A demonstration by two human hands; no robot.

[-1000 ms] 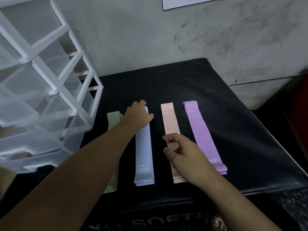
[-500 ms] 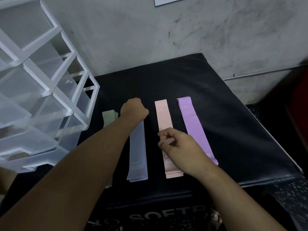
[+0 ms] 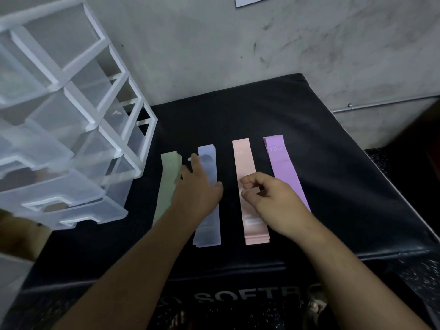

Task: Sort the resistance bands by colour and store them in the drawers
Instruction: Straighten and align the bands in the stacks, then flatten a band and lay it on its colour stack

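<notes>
Four stacks of flat resistance bands lie side by side on a black padded box: green, blue, pink and purple. My left hand is blurred. Its fingers stretch out over the gap between the green and blue stacks and cover the middle of the blue one. Over the pink stack, my right hand hovers with loosely curled fingers and holds nothing. A translucent white drawer unit stands at the left with its drawers pulled out.
A grey concrete wall closes off the back, with a thin pipe low on the right. The box's front face shows white lettering. Beyond its right edge lies dark speckled floor. Feet show at the bottom.
My left hand has left the far end of the blue stack, come back toward me and to the left, and uncurled its fingers. My right hand has stayed over the pink stack.
</notes>
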